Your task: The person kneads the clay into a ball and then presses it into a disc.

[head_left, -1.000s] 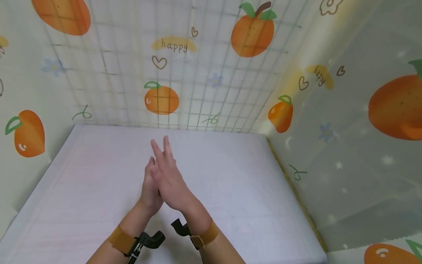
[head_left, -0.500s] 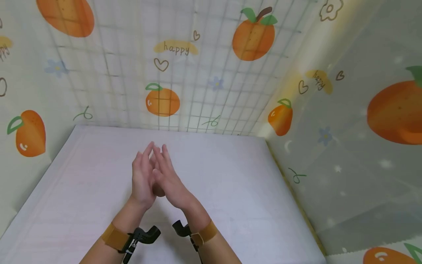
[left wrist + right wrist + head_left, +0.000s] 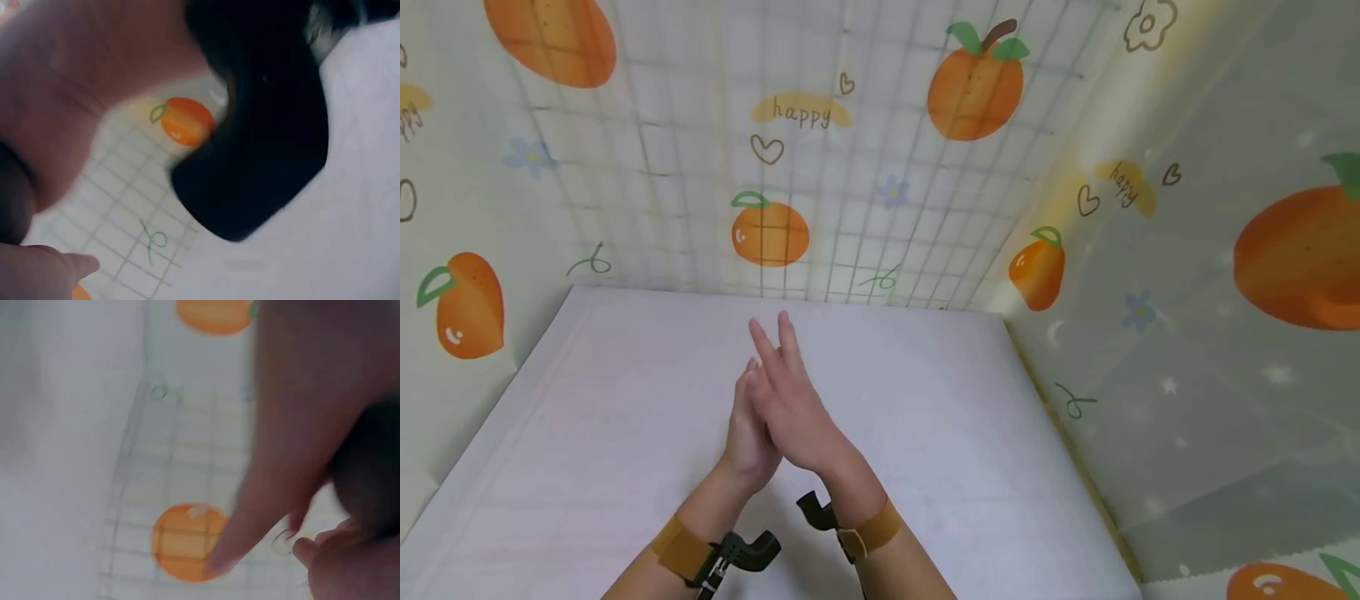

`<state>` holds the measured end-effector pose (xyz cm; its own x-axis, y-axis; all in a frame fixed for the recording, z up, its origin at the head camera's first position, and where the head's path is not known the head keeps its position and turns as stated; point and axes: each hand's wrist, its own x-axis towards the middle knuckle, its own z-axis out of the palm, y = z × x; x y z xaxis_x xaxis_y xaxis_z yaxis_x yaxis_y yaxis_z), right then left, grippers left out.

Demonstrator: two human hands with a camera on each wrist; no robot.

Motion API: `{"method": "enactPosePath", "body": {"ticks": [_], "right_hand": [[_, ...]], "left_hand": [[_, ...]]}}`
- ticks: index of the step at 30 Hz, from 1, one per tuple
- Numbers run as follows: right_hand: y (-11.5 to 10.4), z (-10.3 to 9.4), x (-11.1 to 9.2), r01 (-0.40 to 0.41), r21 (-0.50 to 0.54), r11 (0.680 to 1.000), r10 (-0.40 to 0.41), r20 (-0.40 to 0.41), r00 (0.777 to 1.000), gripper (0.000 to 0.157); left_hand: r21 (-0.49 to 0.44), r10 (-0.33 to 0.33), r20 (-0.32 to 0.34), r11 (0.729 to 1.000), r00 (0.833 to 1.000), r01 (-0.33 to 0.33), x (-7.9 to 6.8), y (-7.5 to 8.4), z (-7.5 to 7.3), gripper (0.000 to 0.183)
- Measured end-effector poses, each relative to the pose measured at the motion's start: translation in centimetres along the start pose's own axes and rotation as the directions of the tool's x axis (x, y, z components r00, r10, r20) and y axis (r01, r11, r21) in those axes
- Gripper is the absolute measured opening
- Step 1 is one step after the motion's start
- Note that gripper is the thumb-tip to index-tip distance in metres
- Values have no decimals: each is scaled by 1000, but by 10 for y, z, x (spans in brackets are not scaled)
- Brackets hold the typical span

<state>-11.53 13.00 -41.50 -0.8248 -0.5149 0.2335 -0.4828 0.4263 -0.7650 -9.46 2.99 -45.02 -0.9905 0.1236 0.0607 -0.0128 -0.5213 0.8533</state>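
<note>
Both hands are raised over the white table with their palms facing. My right hand lies nearer the camera, fingers straight and two of them spread at the tips. Behind it, my left hand is partly covered, its fingertips bending up near the right hand's knuckles. Between the palms sits a dark, smooth, rounded lump, which the right wrist view shows at its right side. The left wrist view catches the edge of the same dark lump. From the head view it is hidden by the right hand.
A white-covered table spreads beneath the hands. Behind it stands a wire grid under a curtain printed with oranges; a similar curtain hangs at the right. Black camera mounts are strapped to both wrists.
The hands rub back and forth: half a second ago the left hand was farther left and the brown lump showed between the palms. Now the left hand has slid right, behind the right hand.
</note>
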Motion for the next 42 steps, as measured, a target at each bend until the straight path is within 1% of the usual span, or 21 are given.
{"method": "enactPosePath", "body": {"ticks": [3, 4, 8, 11, 13, 15, 16, 17, 19, 21, 22, 24, 27, 29, 31, 35, 39, 42], "right_hand": [[17, 0, 9, -39, 68, 997, 41, -21, 999, 64], [23, 1, 11, -55, 97, 994, 56, -16, 998, 64], [39, 9, 10, -85, 194, 977, 81, 30, 996, 67], [42, 15, 5, -80, 255, 964, 68, 56, 996, 72], [39, 17, 1, -68, 310, 948, 50, 66, 997, 75], [32, 17, -3, -45, 355, 934, 20, 73, 997, 78], [28, 17, -5, -28, 370, 928, 0, 75, 997, 82], [23, 16, -6, -14, 374, 927, -14, 74, 997, 83], [13, 13, -7, 17, 343, 939, -41, 62, 997, 86], [4, 8, -4, 33, 292, 956, -45, 38, 998, 85], [1, 5, -3, 32, 273, 962, -40, 23, 999, 82], [0, 0, 3, 15, 230, 973, -13, -11, 1000, 73], [6, -5, 13, -30, 224, 974, 41, -46, 998, 67], [14, -5, 19, -56, 247, 967, 69, -44, 997, 68], [21, -2, 22, -76, 279, 957, 85, -18, 996, 74], [31, 9, 18, -90, 318, 944, 80, 45, 996, 85], [30, 18, 10, -79, 350, 933, 57, 73, 996, 91], [24, 19, 5, -52, 354, 934, 28, 72, 997, 92]], "left_hand": [[10, 13, 2, 1000, 1000, -13, 1, 4, -2, 74], [20, 12, -2, 1000, 1000, -12, 1, 5, -3, 73], [68, 54, -6, 996, 999, -54, 3, 11, -8, 72], [122, 95, -14, 988, 995, -93, 8, 15, -14, 72], [157, 124, -7, 980, 992, -122, 12, 17, -18, 72], [179, 136, -5, 975, 991, -132, 15, 18, -20, 74], [182, 131, -4, 975, 991, -128, 17, 18, -21, 76], [185, 117, 1, 976, 993, -116, 18, 17, -22, 77], [186, 76, 7, 980, 997, -76, 19, 14, -23, 79], [186, 55, 37, 981, 998, -61, 20, 10, -22, 78], [184, 46, 61, 981, 997, -57, 20, 8, -20, 77], [186, 55, 91, 980, 994, -71, 18, 4, -15, 71], [190, 97, 112, 975, 989, -117, 15, 0, -8, 67], [197, 121, 102, 970, 987, -139, 11, 2, -6, 68], [207, 146, 87, 965, 985, -161, 9, 6, -6, 72], [217, 180, 51, 958, 982, -186, 9, 16, -11, 76], [220, 185, 23, 958, 983, -185, 13, 19, -19, 77], [199, 166, 12, 966, 986, -165, 17, 16, -23, 77]]}}
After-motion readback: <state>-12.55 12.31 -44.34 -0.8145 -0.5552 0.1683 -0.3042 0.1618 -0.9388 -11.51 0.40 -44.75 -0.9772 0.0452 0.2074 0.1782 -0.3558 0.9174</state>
